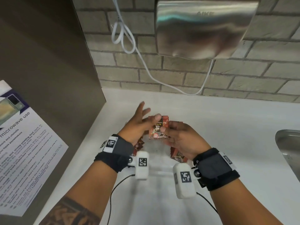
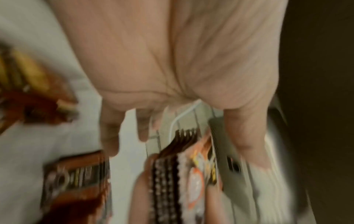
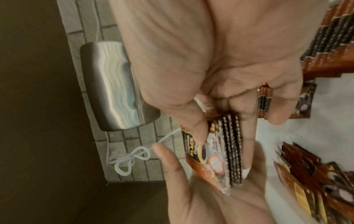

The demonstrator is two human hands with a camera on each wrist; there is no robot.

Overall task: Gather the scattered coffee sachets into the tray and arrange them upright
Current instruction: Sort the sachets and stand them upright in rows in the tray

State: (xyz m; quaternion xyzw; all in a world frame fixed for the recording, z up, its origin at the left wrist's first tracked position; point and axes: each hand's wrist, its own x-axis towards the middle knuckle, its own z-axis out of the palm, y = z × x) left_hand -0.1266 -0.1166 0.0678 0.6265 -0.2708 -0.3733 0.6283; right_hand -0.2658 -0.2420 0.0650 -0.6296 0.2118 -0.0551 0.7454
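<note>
My right hand [image 1: 181,138] pinches a stack of coffee sachets [image 1: 159,127] between thumb and fingers above the white desk [image 1: 227,127]. My left hand [image 1: 138,124] is spread, palm against the stack. More sachets [image 1: 177,154] lie beneath, partly hidden by my wrists; I cannot make out the tray. Behind: a steel dryer [image 1: 203,28], a looped white cable [image 1: 123,34] and a brick wall [image 1: 243,75].

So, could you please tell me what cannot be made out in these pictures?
- Tray: head view, clear and faint, partly hidden by wrists.
- Number of sachets in the right hand: fingers cover the stack.
- Left hand contact with them: blurred.
- Loose sachets: left wrist view, blurred.
</note>
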